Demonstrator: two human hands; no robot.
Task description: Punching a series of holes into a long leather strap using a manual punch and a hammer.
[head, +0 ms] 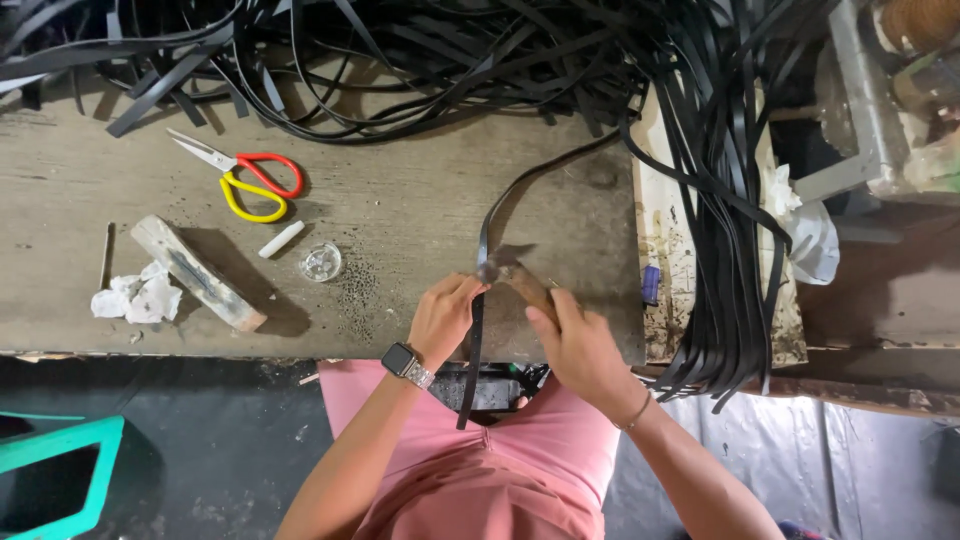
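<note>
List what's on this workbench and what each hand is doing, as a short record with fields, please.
Surface: worn wooden workbench
Left hand: pinches a black strap against the bench
Right hand: grips a wooden-handled tool, its head at the strap
Strap pile: many black strips heaped along the far edge and hanging down at right
Scissors: red and yellow handles, lying at left
Other items: wood block, crumpled tissue, small clear dish, white stick

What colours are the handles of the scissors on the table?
The scissors have one red handle and one yellow handle, seen clearly in the head view.
</note>
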